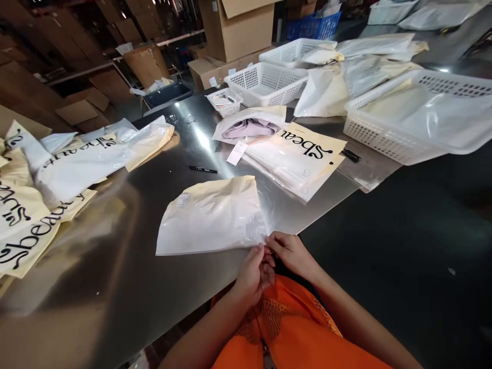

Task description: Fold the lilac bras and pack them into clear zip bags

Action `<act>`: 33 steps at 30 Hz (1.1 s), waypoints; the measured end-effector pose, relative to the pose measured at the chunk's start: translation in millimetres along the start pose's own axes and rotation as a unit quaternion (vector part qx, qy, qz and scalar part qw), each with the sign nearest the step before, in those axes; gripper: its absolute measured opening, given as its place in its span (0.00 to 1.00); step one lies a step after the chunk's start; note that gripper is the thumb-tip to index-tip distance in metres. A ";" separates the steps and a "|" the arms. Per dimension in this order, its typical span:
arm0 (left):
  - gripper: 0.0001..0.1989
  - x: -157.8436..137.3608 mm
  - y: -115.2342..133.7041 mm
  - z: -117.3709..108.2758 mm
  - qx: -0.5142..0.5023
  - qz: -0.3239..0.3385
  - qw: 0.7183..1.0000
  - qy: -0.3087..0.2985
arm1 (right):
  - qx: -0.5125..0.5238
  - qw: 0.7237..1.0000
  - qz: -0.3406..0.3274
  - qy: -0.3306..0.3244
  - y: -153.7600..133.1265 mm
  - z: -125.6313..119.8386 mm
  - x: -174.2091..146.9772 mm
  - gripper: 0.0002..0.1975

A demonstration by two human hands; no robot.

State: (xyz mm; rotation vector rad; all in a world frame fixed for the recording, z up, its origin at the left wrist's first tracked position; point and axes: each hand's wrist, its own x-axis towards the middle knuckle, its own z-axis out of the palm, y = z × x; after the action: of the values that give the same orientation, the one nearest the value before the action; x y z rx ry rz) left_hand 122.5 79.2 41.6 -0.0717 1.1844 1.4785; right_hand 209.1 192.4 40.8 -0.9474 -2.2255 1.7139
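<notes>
A white and cream plastic bag (pixel 211 220) with a small barcode label lies flat on the metal table in front of me. At its near right corner, my left hand (pixel 255 271) is closed with thumb and fingers pinched on the bag's edge. My right hand (pixel 290 251) pinches the same corner from the right, its fingertips almost touching the left ones. Beyond the bag lies a black marker (pixel 203 169). Behind to the right, a stack of printed bags (pixel 295 154) rests beside an open bag with folded lilac fabric (pixel 251 128) and a white tag (pixel 237 152).
More printed bags (pixel 88 159) are heaped along the table's left side. White perforated baskets (pixel 265 84) stand at the back, and a larger white basket (pixel 392 138) with clear plastic is at the right. A second black marker (pixel 351 155) lies near the stack. Cardboard boxes (pixel 246 33) stand behind.
</notes>
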 end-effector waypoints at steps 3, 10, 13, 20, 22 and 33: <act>0.29 2.5 -3.7 5.8 -0.001 0.035 0.999 0.029 | 0.073 0.997 -0.029 -0.021 -8.3 7.6 3.8 0.21; 0.23 0.6 0.5 -0.6 -0.021 0.098 0.989 0.109 | 0.238 0.970 0.006 -0.052 -4.4 5.7 -4.8 0.21; 0.23 -22.7 11.3 -37.8 -0.038 0.139 0.968 0.206 | 0.334 0.940 0.054 0.046 6.2 -18.5 1.9 0.22; 0.24 -115.4 13.5 -149.5 0.062 0.186 0.891 0.409 | 0.331 0.903 0.104 0.253 31.4 -55.8 27.3 0.27; 0.21 -122.1 28.1 -162.6 0.196 0.214 0.855 0.430 | 0.285 0.912 0.100 0.277 29.0 -48.5 28.4 0.33; 0.19 51.2 178.1 -140.4 0.397 0.272 0.868 0.125 | 0.270 0.949 0.098 0.127 15.3 12.2 22.5 0.34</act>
State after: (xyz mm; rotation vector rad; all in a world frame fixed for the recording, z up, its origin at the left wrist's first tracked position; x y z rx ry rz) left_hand -108.6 55.1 49.6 0.7059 2.0708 1.3459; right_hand 191.1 197.6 17.5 -1.1808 -1.4241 1.9955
